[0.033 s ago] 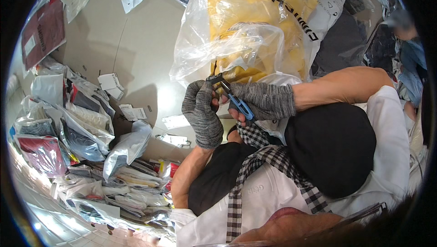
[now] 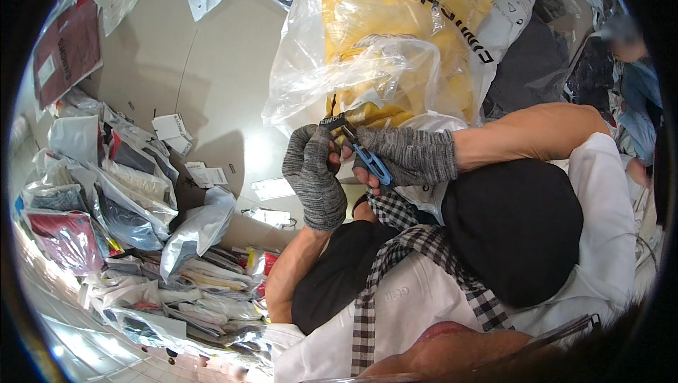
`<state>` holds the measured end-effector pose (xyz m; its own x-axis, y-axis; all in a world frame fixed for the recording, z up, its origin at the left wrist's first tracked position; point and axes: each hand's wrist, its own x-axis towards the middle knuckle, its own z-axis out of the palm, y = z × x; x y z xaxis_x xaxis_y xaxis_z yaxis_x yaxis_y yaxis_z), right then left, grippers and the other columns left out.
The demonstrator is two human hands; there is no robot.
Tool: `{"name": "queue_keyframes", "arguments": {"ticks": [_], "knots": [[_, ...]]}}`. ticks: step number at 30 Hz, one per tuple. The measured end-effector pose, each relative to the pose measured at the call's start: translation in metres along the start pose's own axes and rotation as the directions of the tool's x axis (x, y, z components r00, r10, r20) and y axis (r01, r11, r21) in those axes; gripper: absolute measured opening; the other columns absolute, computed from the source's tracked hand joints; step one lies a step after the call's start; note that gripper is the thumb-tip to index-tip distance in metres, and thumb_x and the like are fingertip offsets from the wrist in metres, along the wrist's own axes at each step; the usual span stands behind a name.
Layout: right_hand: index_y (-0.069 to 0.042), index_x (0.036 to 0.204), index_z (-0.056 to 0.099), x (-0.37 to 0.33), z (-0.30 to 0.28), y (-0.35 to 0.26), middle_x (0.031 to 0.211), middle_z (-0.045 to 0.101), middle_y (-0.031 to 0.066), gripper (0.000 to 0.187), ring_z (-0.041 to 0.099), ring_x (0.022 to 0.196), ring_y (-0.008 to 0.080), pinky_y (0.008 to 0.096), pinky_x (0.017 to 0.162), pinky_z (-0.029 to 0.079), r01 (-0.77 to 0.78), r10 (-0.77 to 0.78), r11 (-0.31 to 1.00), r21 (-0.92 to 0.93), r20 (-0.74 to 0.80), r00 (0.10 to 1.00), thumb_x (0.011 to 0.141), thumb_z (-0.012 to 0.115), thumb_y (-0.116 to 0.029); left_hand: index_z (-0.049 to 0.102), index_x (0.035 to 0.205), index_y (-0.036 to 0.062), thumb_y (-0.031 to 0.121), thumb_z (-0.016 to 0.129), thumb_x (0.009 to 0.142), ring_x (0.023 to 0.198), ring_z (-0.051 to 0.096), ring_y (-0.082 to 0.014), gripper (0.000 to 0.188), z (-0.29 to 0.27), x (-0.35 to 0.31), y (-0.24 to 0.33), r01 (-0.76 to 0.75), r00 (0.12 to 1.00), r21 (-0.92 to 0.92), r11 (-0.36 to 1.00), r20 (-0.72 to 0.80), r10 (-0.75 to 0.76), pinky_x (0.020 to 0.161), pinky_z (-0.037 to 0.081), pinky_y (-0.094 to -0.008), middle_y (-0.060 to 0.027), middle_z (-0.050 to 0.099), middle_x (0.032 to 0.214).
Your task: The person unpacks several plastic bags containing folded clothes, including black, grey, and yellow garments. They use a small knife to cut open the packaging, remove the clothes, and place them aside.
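Both my hands wear grey fingerless knit gloves and meet at the near edge of a yellow garment (image 2: 395, 9) in a clear plastic bag (image 2: 293, 76). My left hand (image 2: 316, 178) is closed, pinching a small black tag (image 2: 332, 122) with pale lettering; a thin dark cord (image 2: 332, 104) runs up from it toward the garment. In my right hand (image 2: 413, 156) are small blue-handled snips (image 2: 372, 165), their dark tip against or just beside the tag. Whether the blades touch it I cannot tell. The left fingertips are partly hidden behind the glove.
Loose white paper tags (image 2: 171, 133) lie on the pale tiled floor (image 2: 219, 51) to the left. Beyond them are heaps of bagged garments (image 2: 131, 178). A dark bagged garment (image 2: 530, 76) lies at the right, near another person's blue sleeve (image 2: 639, 104).
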<state>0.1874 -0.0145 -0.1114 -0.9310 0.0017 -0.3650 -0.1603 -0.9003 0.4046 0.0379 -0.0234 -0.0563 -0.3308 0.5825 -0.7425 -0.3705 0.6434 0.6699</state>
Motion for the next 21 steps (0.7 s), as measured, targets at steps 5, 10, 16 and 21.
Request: {"name": "queue_keyframes", "arguments": {"ticks": [5,10,16,21], "knots": [[-0.008,0.101,0.052,0.003,0.012,-0.007,0.075,0.059,0.0056,0.033,0.058,0.063,0.0153,0.0289,0.059,0.051,0.089,-0.1,0.99,-0.114,-0.094,0.99,0.092,0.044,-0.039,0.053,0.08,0.0026,0.017,0.054,0.084,0.053,0.043,-0.0042,0.015,-0.002,-0.003,-0.004,0.071,0.997,-0.109,0.992,-0.001,-0.072,0.046,0.034,-0.017,-0.0009,0.053,0.066],[-0.009,0.097,0.052,0.009,0.006,-0.008,0.069,0.055,0.0023,0.031,0.054,0.054,0.0124,0.0261,0.051,0.048,0.109,-0.128,0.986,-0.125,-0.155,0.98,0.093,0.042,-0.038,0.052,0.081,0.0041,0.019,0.052,0.086,0.055,0.044,-0.0049,0.016,-0.005,-0.004,-0.007,0.121,0.992,-0.126,0.985,0.041,-0.117,0.045,0.034,-0.0173,-0.002,0.054,0.071],[-0.008,0.101,0.051,0.006,-0.003,-0.014,0.065,0.051,0.0007,0.031,0.05,0.049,0.0113,0.0253,0.044,0.045,0.058,-0.062,0.995,-0.077,-0.051,0.997,0.094,0.039,-0.036,0.051,0.08,0.0062,0.022,0.052,0.086,0.055,0.045,-0.0077,0.017,-0.013,-0.001,-0.019,0.168,0.985,-0.151,0.974,0.066,-0.16,0.045,0.035,-0.0193,-0.0023,0.052,0.071],[-0.008,0.105,0.05,0.003,-0.015,-0.027,0.063,0.05,-0.0001,0.029,0.048,0.047,0.0105,0.0248,0.04,0.044,0.04,-0.04,0.999,-0.012,0.027,0.999,0.093,0.039,-0.032,0.051,0.082,0.0062,0.021,0.052,0.086,0.055,0.045,-0.0077,0.015,-0.014,-0.002,-0.018,0.152,0.988,-0.162,0.975,0.05,-0.146,0.046,0.035,-0.0195,-0.0003,0.047,0.068]]}}
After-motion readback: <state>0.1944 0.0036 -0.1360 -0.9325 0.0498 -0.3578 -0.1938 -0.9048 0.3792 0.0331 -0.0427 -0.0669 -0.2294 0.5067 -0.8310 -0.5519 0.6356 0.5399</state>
